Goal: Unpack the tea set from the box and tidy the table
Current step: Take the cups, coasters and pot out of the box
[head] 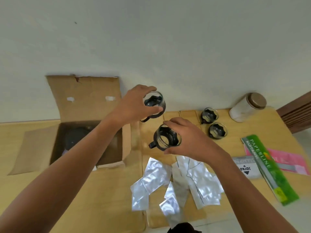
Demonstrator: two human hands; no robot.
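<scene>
Wrappers (175, 180) discarded at 6 o'clock; right hand (186, 137) and left hand (133, 105) each clamped on a cup (168, 138), heading toward the 2 o'clock pair (213, 125).

Pale plain wall (151, 39) behind a light wooden table (109, 190); dark slatted wooden panel (296, 113) at right

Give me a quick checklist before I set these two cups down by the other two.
1. Left hand grips its cup by the rim: ok.
2. Right hand grips its cup: ok.
3. Bare table left of the two standing cups: ok.
4. Plastic bags lie clear of that spot: ok.
5. Box emptied: not ok, something dark remains inside.
6. Cups undamaged: cannot tell.
</scene>
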